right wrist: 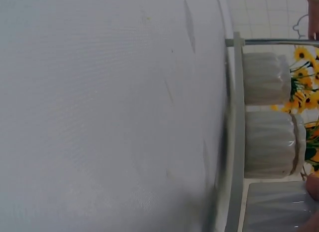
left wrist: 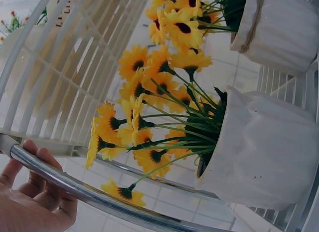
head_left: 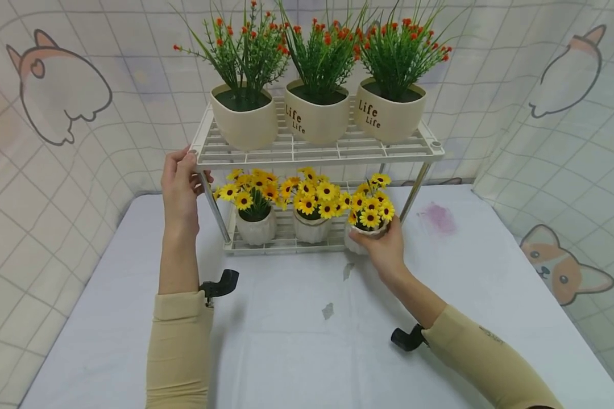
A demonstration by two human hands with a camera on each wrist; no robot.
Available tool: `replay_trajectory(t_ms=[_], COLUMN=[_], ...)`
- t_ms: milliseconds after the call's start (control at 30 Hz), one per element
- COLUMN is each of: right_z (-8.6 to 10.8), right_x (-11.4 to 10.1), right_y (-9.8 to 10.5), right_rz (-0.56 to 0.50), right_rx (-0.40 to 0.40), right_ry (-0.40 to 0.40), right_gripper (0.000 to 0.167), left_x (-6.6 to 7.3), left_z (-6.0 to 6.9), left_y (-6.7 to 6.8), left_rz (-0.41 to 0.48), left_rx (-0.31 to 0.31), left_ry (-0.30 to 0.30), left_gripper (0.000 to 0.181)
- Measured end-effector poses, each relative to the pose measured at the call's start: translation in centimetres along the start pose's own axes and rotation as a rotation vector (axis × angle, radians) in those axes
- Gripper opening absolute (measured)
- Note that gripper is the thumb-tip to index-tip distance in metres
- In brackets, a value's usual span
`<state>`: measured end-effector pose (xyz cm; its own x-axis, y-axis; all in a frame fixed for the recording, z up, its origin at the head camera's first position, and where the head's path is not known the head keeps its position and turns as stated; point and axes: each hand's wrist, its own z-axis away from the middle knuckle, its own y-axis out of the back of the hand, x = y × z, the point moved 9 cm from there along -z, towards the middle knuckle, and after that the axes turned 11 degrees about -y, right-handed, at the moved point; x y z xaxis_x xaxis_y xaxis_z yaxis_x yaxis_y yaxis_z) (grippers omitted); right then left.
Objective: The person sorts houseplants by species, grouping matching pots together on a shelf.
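Observation:
A two-tier white wire shelf rack point(head_left: 317, 165) with silver posts stands on the table. My left hand point(head_left: 179, 190) grips the rack's upper left corner, its fingers around the front post in the left wrist view. With my right hand point(head_left: 386, 250) I hold a ribbed white pot point(head_left: 355, 243) of yellow daisies point(head_left: 370, 207) at the right end of the lower tier. A middle white pot point(head_left: 312, 229) and a left white pot point(head_left: 256, 228), both with yellow flowers, stand beside it. In the right wrist view only a little of my right hand shows at the edge.
On the upper tier stand three cream pots, left point(head_left: 245, 122), middle point(head_left: 319, 116) and right point(head_left: 389, 116), with red-flowered plants. The white-covered table point(head_left: 297, 352) reaches toward me. Tiled curtain walls point(head_left: 102, 170) with dog drawings close in the back and sides.

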<state>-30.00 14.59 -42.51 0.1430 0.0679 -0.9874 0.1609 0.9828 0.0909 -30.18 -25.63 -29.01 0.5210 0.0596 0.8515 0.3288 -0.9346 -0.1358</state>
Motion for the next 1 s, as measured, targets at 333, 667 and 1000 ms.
replay_trajectory(t_ms=[333, 667, 1000], right_z=[-1.8, -3.1, -1.6], right_x=[1.7, 1.2, 1.3], right_y=[-0.5, -0.5, 0.1], right_rz=[0.013, 0.060, 0.198], right_rx=[0.006, 0.025, -0.066], right_ry=[-0.061, 0.028, -0.002], right_gripper=[0.099, 0.090, 0.078], left_x=[-0.1, 0.0, -0.4], left_z=[0.1, 0.0, -0.2], left_y=[0.0, 0.0, 0.0], left_rz=[-0.006, -0.002, 0.073], left_rx=[-0.009, -0.001, -0.033], left_ry=[-0.005, -0.003, 0.031], left_gripper=[0.030, 0.029, 0.032])
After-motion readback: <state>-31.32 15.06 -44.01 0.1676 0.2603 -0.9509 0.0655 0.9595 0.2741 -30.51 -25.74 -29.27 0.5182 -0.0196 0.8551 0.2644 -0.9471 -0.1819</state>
